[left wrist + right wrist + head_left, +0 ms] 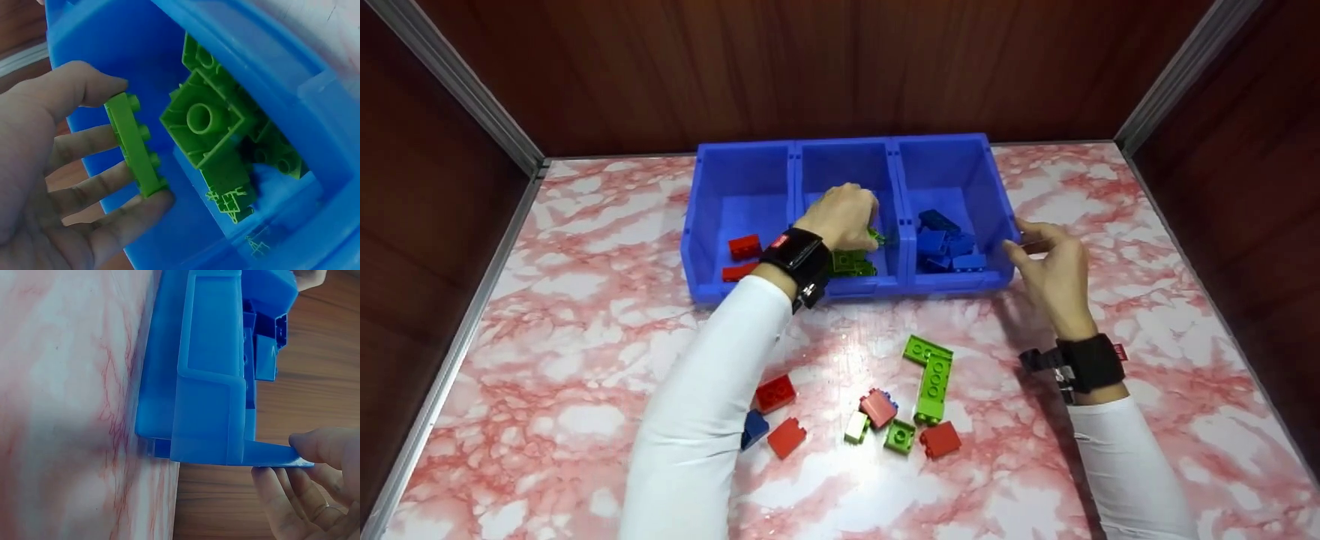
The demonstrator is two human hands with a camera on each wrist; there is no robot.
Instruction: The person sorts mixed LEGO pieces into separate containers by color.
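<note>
My left hand [842,216] is down in the middle compartment of the blue bin [851,287]. Between its thumb and fingertips it holds a long green toy brick [135,147], studs facing the other green bricks [202,119] piled in that compartment. My right hand [1054,274] pinches the bin's right side wall [275,454], thumb on the inner side and fingers on the outer. Blue bricks [949,247] lie in the right compartment beside that hand. Red bricks [745,247] lie in the left compartment, partly hidden by the left wrist.
Loose bricks lie on the marbled table in front of the bin: an L-shaped green piece [934,379], a small green brick [900,436], a red brick [940,440], others near the left sleeve [690,420]. A dark wood panel [840,67] stands behind the bin.
</note>
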